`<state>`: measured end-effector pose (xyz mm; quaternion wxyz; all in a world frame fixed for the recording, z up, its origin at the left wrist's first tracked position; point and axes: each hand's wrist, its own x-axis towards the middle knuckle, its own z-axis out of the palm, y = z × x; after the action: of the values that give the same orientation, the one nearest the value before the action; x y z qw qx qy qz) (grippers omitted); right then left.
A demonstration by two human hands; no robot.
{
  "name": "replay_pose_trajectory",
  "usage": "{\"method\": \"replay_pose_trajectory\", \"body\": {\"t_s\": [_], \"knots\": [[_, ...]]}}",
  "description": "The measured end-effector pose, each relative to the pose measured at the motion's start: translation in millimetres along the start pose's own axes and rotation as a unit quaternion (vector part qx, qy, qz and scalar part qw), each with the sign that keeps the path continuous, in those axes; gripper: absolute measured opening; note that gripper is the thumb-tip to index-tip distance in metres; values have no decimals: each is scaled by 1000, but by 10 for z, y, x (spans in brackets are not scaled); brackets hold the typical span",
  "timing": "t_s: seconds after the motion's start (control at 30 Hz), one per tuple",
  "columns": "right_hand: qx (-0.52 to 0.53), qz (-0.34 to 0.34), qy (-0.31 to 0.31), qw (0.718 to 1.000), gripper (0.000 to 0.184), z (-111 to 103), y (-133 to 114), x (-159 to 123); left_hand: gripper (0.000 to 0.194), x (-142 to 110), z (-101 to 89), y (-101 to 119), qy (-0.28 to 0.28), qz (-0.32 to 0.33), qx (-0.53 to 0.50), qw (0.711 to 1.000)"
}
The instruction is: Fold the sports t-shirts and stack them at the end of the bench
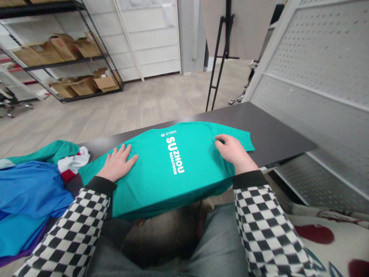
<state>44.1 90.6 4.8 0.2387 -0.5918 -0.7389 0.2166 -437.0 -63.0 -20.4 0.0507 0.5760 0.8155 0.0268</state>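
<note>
A green T-shirt (150, 181) lies spread across the dark table, its front hem hanging over the near edge. White lettering (174, 154) on it reads "SUZHOU MARATHON". My left hand (118, 164) rests flat on the shirt's left part, fingers spread. Over the right part, near the sleeve, is my right hand (232, 151), its fingers loosely curled. A small gap shows between its thumb and forefinger, with no cloth visible there; its other fingertips are hidden. Both hands have checkered sleeves with black cuffs.
Blue garments (34, 188) and a green, white and red one (73, 159) lie heaped at the left. A perforated grey panel (319, 65) stands beside the dark table (276, 134) on the right. Behind are an easel stand (219, 57) and a shelf (66, 63) holding cardboard boxes.
</note>
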Motion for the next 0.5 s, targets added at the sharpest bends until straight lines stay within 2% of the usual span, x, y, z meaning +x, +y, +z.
{"method": "replay_pose_trajectory", "body": {"t_s": [0.2,0.37,0.5], "knots": [[-8,-28,5,1000,41,11,19,-43,104,-22,-13,-55,12,-34,1,999],[-15,-36,2,999,41,21,39,-51,94,-38,-38,-342,-1,-73,-15,997],[-19,-47,1,999,42,45,81,-8,91,-177,-36,-483,-5,-105,-4,994]]}}
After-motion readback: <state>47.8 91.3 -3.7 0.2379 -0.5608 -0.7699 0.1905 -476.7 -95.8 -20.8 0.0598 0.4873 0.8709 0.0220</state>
